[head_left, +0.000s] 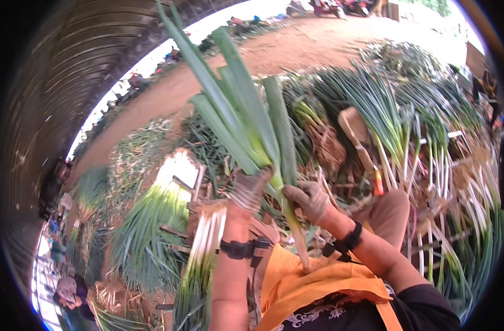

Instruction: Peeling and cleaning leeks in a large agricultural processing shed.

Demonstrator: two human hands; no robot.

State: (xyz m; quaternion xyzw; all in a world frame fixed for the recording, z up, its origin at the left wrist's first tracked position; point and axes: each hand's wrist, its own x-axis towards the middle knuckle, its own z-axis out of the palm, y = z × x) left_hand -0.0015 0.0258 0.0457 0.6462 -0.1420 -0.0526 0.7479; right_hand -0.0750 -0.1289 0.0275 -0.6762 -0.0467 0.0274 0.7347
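Note:
A large green onion (255, 129) stands tilted in front of me, its thick leaves fanning up and to the left. Its pale stem (297, 234) points down toward my orange apron (296, 276). My left hand (251, 190), in a striped work glove, is closed round the shaft just below where the leaves spread. On the right of the shaft, my right hand (310, 201), also gloved, has its fingers closed at the foot of an outer leaf (282, 127) that stands apart from the others. Its fingertips are partly hidden. Black straps circle both wrists.
Trimmed green onions (155, 220) lie bundled at the left, and another bundle (205, 243) lies beside my left forearm. More onions (373, 116) are heaped at the right, near a wooden-looking paddle-shaped piece (355, 129). Leaf scraps cover the ground. Another person (70, 292) is at the lower left.

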